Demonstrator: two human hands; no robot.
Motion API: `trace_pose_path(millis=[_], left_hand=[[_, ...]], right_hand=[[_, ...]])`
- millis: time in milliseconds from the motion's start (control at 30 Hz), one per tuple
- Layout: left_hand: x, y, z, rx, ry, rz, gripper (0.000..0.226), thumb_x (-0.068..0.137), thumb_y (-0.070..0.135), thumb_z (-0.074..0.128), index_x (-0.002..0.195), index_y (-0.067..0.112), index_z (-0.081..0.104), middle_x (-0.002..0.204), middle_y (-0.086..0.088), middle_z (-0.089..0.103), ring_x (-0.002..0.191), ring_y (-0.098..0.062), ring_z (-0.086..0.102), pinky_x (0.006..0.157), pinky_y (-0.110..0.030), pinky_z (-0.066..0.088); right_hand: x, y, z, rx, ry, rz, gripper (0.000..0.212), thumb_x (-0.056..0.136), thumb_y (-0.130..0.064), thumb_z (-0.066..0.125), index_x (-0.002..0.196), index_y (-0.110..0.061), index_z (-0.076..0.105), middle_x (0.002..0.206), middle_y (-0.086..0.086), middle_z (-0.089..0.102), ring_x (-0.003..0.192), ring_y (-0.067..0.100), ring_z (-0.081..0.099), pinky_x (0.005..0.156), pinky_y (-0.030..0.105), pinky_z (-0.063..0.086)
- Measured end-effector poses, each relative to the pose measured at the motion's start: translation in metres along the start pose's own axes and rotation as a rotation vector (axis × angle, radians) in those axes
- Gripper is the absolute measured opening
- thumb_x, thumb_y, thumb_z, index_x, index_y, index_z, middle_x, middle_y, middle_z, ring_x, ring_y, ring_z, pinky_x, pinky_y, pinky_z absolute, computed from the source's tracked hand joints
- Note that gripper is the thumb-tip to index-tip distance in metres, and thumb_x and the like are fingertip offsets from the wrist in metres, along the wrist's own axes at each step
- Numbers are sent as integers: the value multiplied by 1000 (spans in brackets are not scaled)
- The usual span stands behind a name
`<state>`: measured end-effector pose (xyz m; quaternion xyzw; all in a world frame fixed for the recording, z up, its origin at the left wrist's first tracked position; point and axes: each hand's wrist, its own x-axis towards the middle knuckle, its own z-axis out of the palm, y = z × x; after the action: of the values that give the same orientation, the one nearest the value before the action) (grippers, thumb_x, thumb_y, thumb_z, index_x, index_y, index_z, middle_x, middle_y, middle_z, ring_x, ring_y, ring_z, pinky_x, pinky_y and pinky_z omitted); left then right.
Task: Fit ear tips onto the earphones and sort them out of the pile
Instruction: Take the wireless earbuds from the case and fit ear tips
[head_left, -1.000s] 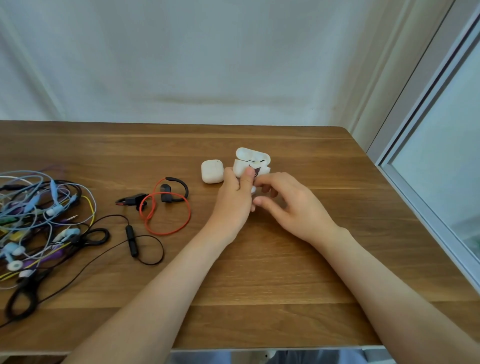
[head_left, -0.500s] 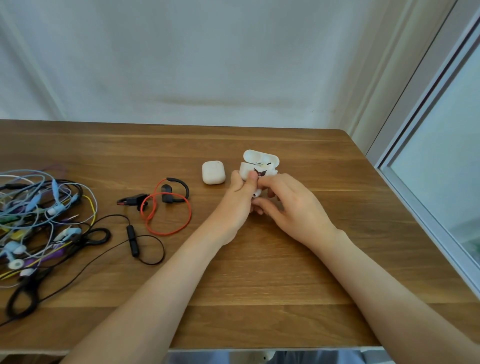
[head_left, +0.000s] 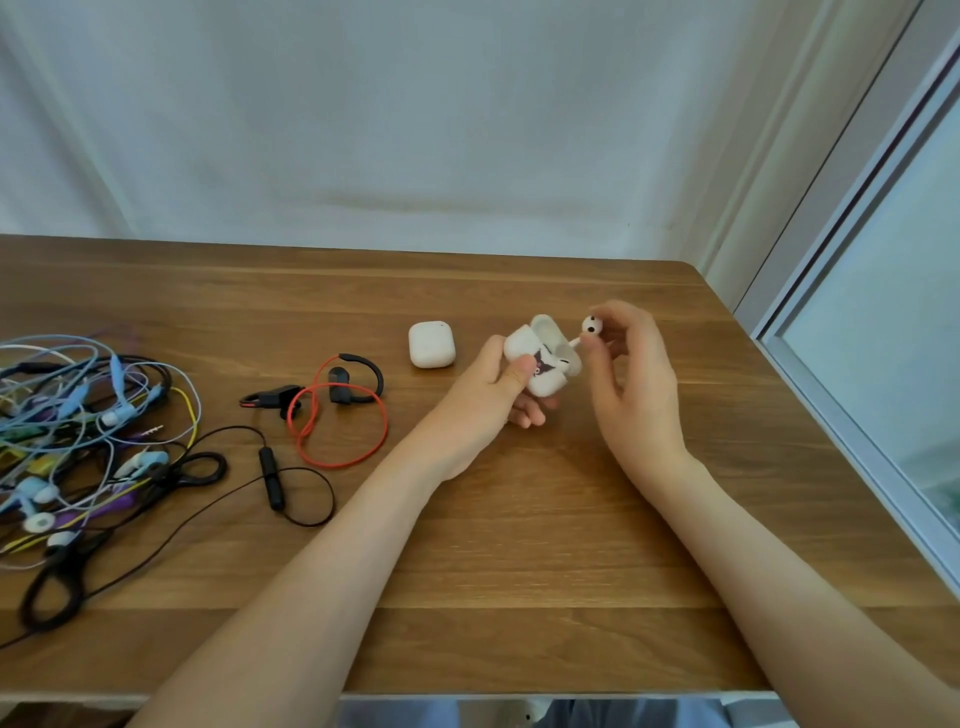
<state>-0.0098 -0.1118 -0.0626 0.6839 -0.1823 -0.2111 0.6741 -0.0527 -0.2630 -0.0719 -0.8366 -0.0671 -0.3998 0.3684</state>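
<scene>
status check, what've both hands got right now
Left grip holds open earbud case. Right grip pinches white earbud, out of the case. Tangled pile far left, nothing in the way.

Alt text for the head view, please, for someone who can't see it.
The left hand grips an open white earbud case while the right hand pinches a white earbud beside it. A closed case, red earphones and a tangled pile lie further left on the table.

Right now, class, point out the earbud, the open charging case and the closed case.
earbud (head_left: 592, 326): head view, rounded head
open charging case (head_left: 548, 383): head view, front body
closed case (head_left: 431, 344): head view, top face
</scene>
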Motion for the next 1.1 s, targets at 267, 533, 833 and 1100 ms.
trace_pose_path(millis=[267,533,833,1100], left_hand=[[-7,6,-1,275,-131,45,27,106,27,27,124,20,47,76,3,65,59,-7,44,65,-20,39],[-5,5,-1,275,-165,31,31,106,31,26,128,22,45,71,9,64,59,-9,41,67,-25,37],[-6,7,-2,175,-170,16,29,106,29,26,128,23,44,68,7,65,54,-6,40,63,-21,35],[-6,6,-3,103,-160,2,32,106,31,26,132,22,43,67,6,64,52,-5,39,59,-18,35]], right_hand=[[1,2,1,-74,-49,-11,23,88,-2,56,108,-15,57,100,-22,51,98,0,47,93,10,22],[0,-4,-1,33,29,21,34,91,-5,53,110,-33,53,106,-28,54,101,-5,52,94,21,29],[-2,-2,1,137,-131,79,39,95,-7,46,117,-38,53,109,-30,58,109,20,56,94,30,45],[1,-2,1,102,-127,88,36,90,-4,53,110,-33,53,111,-28,57,113,7,53,100,23,32]])
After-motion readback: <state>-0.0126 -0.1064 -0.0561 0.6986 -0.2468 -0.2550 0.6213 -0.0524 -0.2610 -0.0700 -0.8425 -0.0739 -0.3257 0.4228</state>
